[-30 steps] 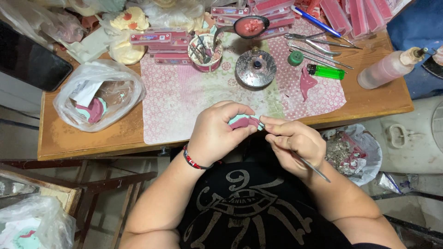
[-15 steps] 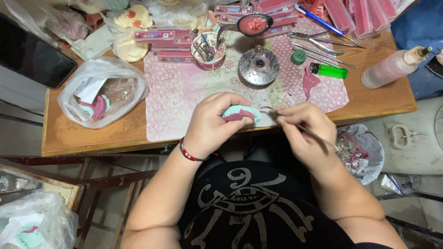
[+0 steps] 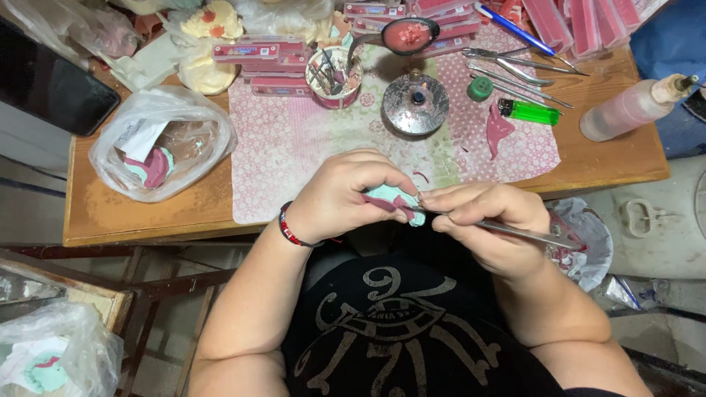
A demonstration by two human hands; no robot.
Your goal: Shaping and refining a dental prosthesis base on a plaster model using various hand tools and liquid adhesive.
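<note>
Head camera view: a small mint-green and pink moulded piece (image 3: pixel 393 201) is held in the closed grip of the left hand (image 3: pixel 346 195), just in front of the near edge of the wooden tabletop (image 3: pixel 132 213). Most of the piece is covered by the fingers. A thin silver metal tool (image 3: pixel 515 232) is pinched in the narrow grip of the right hand (image 3: pixel 489 220); its tip is placed at the piece, and its long handle is pointed away to the right. The two hands are touching each other around the piece. A red and black bracelet (image 3: pixel 288 226) is worn on the left wrist.

Behind the hands, a pink flowered cloth (image 3: pixel 294 147) is spread on the tabletop. On it are seen a round silver metal lid (image 3: pixel 415 103), a green plastic lighter (image 3: pixel 528 112) and a small cup filled with tools (image 3: pixel 334 77). To the left, a clear plastic bag with pink and green pieces inside (image 3: pixel 162 143) is lying on the bare wood.
</note>
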